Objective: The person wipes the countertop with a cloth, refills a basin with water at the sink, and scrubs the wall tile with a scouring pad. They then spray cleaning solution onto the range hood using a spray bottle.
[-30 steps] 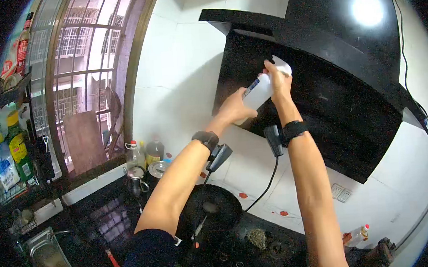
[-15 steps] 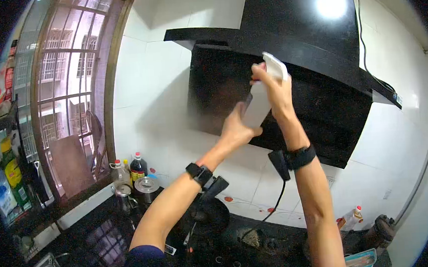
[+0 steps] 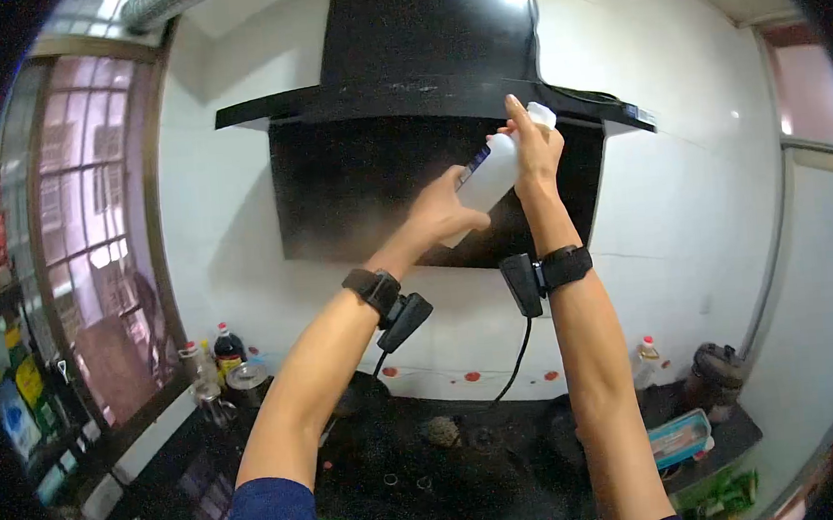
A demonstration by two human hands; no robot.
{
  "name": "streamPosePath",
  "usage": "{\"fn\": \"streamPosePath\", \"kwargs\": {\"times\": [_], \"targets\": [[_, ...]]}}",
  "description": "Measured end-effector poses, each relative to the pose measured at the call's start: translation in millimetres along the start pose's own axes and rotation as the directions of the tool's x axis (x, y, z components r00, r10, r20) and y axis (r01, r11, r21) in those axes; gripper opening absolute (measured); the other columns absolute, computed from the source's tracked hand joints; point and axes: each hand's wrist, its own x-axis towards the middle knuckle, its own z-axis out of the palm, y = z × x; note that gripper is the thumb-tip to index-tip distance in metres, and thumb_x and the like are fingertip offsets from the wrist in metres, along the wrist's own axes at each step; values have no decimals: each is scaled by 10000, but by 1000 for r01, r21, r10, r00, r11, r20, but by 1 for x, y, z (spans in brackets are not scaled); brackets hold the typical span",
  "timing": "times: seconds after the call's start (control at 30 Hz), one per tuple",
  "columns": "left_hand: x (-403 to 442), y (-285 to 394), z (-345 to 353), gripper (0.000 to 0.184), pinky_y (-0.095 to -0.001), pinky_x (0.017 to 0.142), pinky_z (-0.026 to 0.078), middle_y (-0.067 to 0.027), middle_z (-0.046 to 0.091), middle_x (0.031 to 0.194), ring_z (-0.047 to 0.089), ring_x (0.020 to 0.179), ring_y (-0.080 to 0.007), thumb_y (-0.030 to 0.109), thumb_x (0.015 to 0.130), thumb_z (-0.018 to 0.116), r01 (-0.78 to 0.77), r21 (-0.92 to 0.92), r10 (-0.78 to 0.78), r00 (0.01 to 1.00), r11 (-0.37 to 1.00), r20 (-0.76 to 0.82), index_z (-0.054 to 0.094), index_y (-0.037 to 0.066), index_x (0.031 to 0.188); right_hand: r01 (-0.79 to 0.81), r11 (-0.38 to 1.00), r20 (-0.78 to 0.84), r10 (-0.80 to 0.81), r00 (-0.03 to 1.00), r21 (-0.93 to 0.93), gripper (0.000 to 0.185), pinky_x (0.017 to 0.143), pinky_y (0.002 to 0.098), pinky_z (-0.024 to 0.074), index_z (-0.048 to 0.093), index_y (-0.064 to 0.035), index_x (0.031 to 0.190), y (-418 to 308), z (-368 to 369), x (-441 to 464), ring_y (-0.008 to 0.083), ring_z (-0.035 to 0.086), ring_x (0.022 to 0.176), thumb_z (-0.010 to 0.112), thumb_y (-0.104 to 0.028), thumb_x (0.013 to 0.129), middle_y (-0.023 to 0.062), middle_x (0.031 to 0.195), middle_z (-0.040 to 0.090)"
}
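Observation:
A white spray bottle (image 3: pixel 490 179) with a dark label along its side is held up, tilted, in front of the black range hood (image 3: pixel 383 190). My left hand (image 3: pixel 442 210) is wrapped around the lower part of the bottle. Higher up, my right hand (image 3: pixel 537 155) grips it around the neck, by the white spray head (image 3: pixel 542 114). The fingers of the right hand partly cover the head. Both wrists wear black straps, the left (image 3: pixel 372 289) and the right (image 3: pixel 564 267), each with a dark device attached.
Below lies a dark counter with a stove (image 3: pixel 468 450). Sauce bottles (image 3: pixel 228 347) and a metal pot (image 3: pixel 216 405) stand at the left, beside a barred window (image 3: pixel 95 215). On the right are an oil bottle (image 3: pixel 646 360), a dark jug (image 3: pixel 714 374) and a blue tray (image 3: pixel 682 438).
My view has turned to the right, so the hood sits further left. Both hands still grip the bottle. The right hand has changed angle, with its thumb now pointing up beside the spray head.

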Motion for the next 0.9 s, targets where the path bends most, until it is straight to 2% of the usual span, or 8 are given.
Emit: {"fn": "streamPosePath", "kwargs": {"times": [0.2, 0.3, 0.53, 0.6, 0.73, 0.77, 0.87, 0.9], "targets": [[12, 68, 76, 816, -348, 808, 482, -201, 608, 1010, 614, 912, -301, 262, 505, 742, -109, -69, 113, 992, 992, 61, 447, 9, 1223, 28, 1000, -128, -26, 991, 10, 265, 486, 300, 501, 594, 35, 730, -63, -92, 15, 187, 587, 520, 726, -195, 735, 115, 660, 594], [24, 99, 107, 829, -347, 812, 482, -202, 608, 1021, 615, 921, -307, 276, 491, 743, -159, -104, 167, 982, 982, 84, 451, 24, 1226, 84, 996, -137, -87, 987, -29, 302, 475, 306, 503, 583, 42, 717, -88, -128, 31, 197, 586, 509, 706, -230, 759, 127, 634, 581], [43, 128, 125, 748, -382, 811, 485, -140, 619, 1020, 609, 945, -290, 258, 498, 752, -120, -63, 127, 986, 991, 110, 483, 86, 1175, -17, 974, -240, -39, 970, -226, 311, 478, 279, 458, 593, 8, 719, -102, -166, 66, 148, 525, 513, 712, -274, 773, 85, 638, 564], [37, 116, 119, 754, -377, 821, 479, -141, 615, 1034, 601, 959, -300, 249, 492, 757, -140, -132, 154, 982, 981, 106, 479, 83, 1173, -30, 1000, -139, 28, 990, -6, 301, 490, 282, 475, 594, 3, 744, -97, -153, 58, 154, 550, 543, 713, -272, 776, 93, 661, 575], [31, 88, 92, 724, -371, 842, 463, -140, 620, 1020, 594, 983, -291, 235, 508, 761, -99, -255, 75, 992, 962, -100, 478, 99, 1160, 72, 990, 151, -53, 987, -120, 466, 582, 284, 509, 611, 54, 943, -100, -77, 41, 179, 602, 667, 711, -362, 759, 119, 791, 617], [31, 84, 76, 717, -370, 845, 461, -142, 619, 1027, 591, 992, -289, 226, 518, 763, -84, -278, 53, 991, 957, -119, 476, 91, 1161, 7, 985, 298, 45, 954, -170, 550, 606, 275, 494, 589, 46, 1037, -94, -68, 55, 178, 604, 745, 714, -398, 738, 119, 848, 618], [44, 65, 22, 756, -357, 821, 468, -176, 614, 998, 608, 917, -300, 233, 492, 784, -146, -176, 84, 944, 973, -318, 468, 13, 1143, 243, 961, 430, -166, 888, -132, 404, 618, 266, 474, 595, 6, 944, -90, -6, 45, 163, 594, 723, 710, -324, 741, 86, 806, 596], [46, 61, 0, 779, -353, 826, 469, -176, 611, 1010, 607, 925, -300, 240, 490, 781, -134, -131, 93, 955, 982, -281, 463, 14, 1164, 145, 988, 394, -113, 912, -52, 293, 597, 281, 476, 587, -20, 864, -92, 14, 44, 164, 589, 667, 699, -264, 748, 69, 770, 582]]}}
